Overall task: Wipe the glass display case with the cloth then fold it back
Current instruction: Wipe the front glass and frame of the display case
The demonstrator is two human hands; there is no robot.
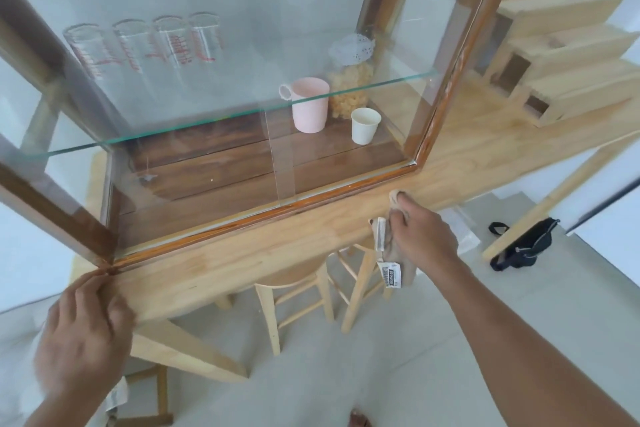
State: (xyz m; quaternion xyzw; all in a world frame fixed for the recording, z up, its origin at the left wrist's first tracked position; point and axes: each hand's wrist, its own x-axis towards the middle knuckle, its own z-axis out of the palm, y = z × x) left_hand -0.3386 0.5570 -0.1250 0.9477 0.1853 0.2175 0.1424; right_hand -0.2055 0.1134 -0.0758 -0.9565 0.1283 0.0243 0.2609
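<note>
Head view, right hand: the right hand (420,232) is closed around a beige cloth (393,243), fingers curled tight, knuckles up; the fingertips press a bunched end of the cloth onto the light wooden table (311,239), just beside the near right corner of the case.
Head view, cloth: most of it hangs from under the palm over the table's front edge; a striped hem and a printed white tag (391,274) dangle below the hand.
Head view, left hand: the left hand (83,329) is partly open, fingers loosely bent and close together, fingertips resting on the table's front edge at the near left corner of the case; it holds nothing that shows. The hand is blurred, so whether it touches the case frame itself cannot be told.
Head view, glass display case: the glass display case (242,135) stands on the table, with a dark wooden frame and base and an inner glass shelf (207,121) running across it.
Head view, inside the case: a pink mug (310,106), a white paper cup (365,125) and a jar of pale snacks (351,87) with a lacy white cover stand on the dark base at the right; four clear glasses (145,45) with red print stand in a row at the back.
Head view, surroundings: a stepped wooden rack (561,62) sits on the table to the right of the case; wooden stools (298,291) stand under the table; a black pouch (526,246) lies on the pale floor by a table leg.
</note>
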